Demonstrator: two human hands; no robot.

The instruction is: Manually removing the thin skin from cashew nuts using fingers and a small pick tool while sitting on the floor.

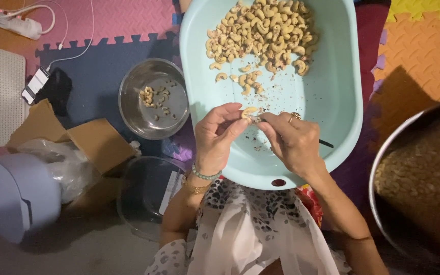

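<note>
Pale cashew (249, 111) pinched between left hand (215, 135) and right hand (294, 142) fingers (268, 119).

Your left hand (219, 136) and right hand (292, 142) meet over the near half of the tub (342, 97), pinching one cashew (249, 112) between them. Cashew pile (263, 33) sits in the tub's far half, a few strays between pile and hands. Small bowl (154, 99) just left of the tub, some nuts in it. Glass lid (146, 196) nearer you, below that bowl. Cardboard box (77, 142) further left. Big pot (423, 183) to your right.
</note>
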